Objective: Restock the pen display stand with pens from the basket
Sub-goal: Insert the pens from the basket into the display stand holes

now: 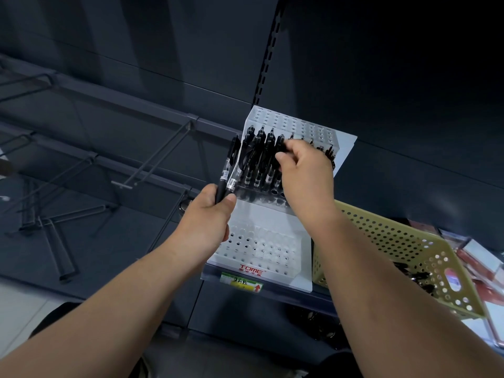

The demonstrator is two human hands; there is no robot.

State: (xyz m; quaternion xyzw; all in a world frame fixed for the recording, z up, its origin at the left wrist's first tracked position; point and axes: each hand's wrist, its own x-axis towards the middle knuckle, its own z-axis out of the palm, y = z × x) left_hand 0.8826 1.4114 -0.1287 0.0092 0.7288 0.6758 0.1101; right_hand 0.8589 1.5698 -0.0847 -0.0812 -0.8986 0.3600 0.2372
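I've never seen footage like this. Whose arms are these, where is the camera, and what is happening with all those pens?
There is no machine here. These are a person's two bare arms, filmed by one wide-angle camera worn on the head, looking forward and down, so the arms reach in from the bottom edge.

In front stands a white pen display stand with stepped rows of holes. Its upper step holds a row of pens, while the lower step shows mostly bare holes.

The left hand grips a small bundle of pens. The right hand reaches to the upper row, its fingers pinching the top of one black pen.

To the right of the stand sits a yellow perforated basket with dark items inside, probably more pens.
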